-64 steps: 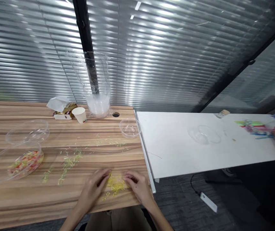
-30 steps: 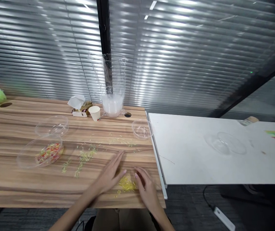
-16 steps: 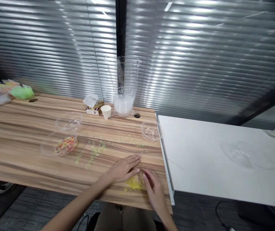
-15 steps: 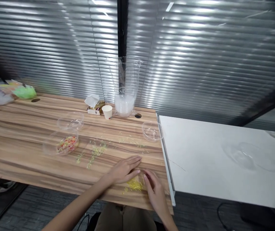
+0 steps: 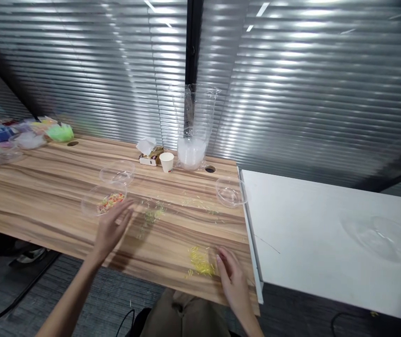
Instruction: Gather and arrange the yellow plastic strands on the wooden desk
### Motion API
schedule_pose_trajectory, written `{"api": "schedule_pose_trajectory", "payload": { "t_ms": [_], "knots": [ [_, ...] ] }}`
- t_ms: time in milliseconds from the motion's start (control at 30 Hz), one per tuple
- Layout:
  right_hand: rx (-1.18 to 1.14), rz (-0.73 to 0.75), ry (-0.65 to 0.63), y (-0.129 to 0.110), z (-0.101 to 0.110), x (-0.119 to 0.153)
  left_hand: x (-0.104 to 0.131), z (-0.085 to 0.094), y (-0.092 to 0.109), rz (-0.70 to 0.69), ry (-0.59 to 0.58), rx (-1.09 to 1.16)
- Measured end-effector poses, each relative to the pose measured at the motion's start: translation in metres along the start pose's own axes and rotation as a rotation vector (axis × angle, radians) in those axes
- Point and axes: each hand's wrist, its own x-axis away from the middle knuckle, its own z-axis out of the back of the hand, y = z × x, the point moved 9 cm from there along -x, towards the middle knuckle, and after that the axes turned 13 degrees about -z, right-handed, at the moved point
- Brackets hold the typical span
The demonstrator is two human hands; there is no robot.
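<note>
My left hand [image 5: 112, 228] is over the wooden table [image 5: 151, 262], fingers apart, just in front of a clear bowl [image 5: 88, 202] that holds small red, orange and pale pieces [image 5: 109, 203]. Right of its fingertips lie scattered thin green pieces [image 5: 154, 213]. Near the table's front right, my right hand [image 5: 231, 276] rests with fingers curved and apart, nothing seen between them. Just left of it is a small pile of yellow pieces [image 5: 201, 262].
Clear bowls [image 5: 118, 173] [image 5: 229, 192] stand farther back. Behind are a tissue pack [image 5: 149, 158], a paper cup [image 5: 167, 162] and wrapped bowls [image 5: 191, 152]. A white table [image 5: 302, 224] adjoins at right; colorful items [image 5: 60, 133] lie far left.
My left hand has moved left, from beside the yellow pieces to the bowl of mixed pieces. My right hand stays beside the yellow pile. The view has shifted slightly left.
</note>
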Motion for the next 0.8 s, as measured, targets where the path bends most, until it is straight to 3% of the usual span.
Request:
{"api": "schedule_pose_trajectory", "payload": {
  "t_ms": [100,200,367,667,800],
  "knots": [
    [0.010,0.014,-0.010,-0.005,0.000,0.000,0.007,0.028,-0.034,-0.022,-0.041,-0.156],
    [0.032,-0.008,-0.025,-0.004,-0.001,0.001,0.016,0.034,-0.052,-0.071,-0.117,-0.281],
    [0.032,0.004,-0.008,0.001,0.000,0.003,0.028,0.038,-0.069,-0.068,-0.166,-0.362],
    [0.010,0.007,0.019,0.014,-0.003,-0.002,0.047,0.084,-0.099,0.013,-0.242,-0.633],
    [0.012,0.003,0.016,0.020,-0.004,-0.005,0.047,0.094,-0.109,0.017,-0.279,-0.682]
  ]
}}
